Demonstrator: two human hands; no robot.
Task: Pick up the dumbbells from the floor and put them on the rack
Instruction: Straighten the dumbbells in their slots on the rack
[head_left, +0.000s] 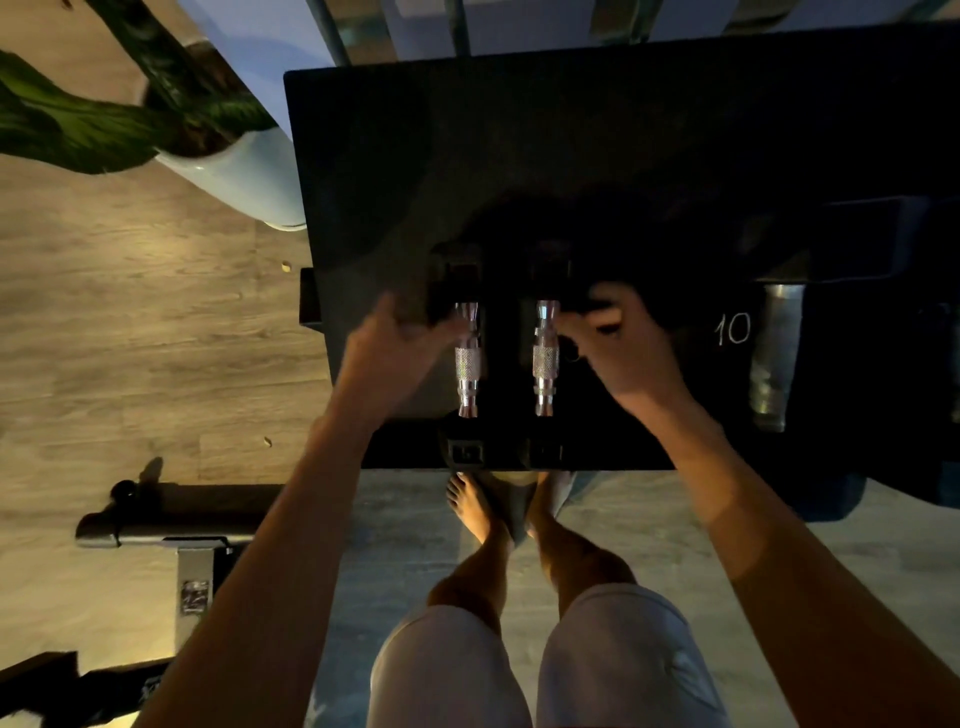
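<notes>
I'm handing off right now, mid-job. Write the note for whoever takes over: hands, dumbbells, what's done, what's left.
Left hand: fingers reach to the far end of the left dumbbell handle, not wrapped round it.
Right hand: fingers curled beside the right dumbbell; too dark to tell if it grips.
Both lie side by side on the dark rack. A third dumbbell, marked 10, lies further right.
Done: these two appear racked.
Left: let go, then check for more; no dumbbell shows on the visible floor.
</notes>
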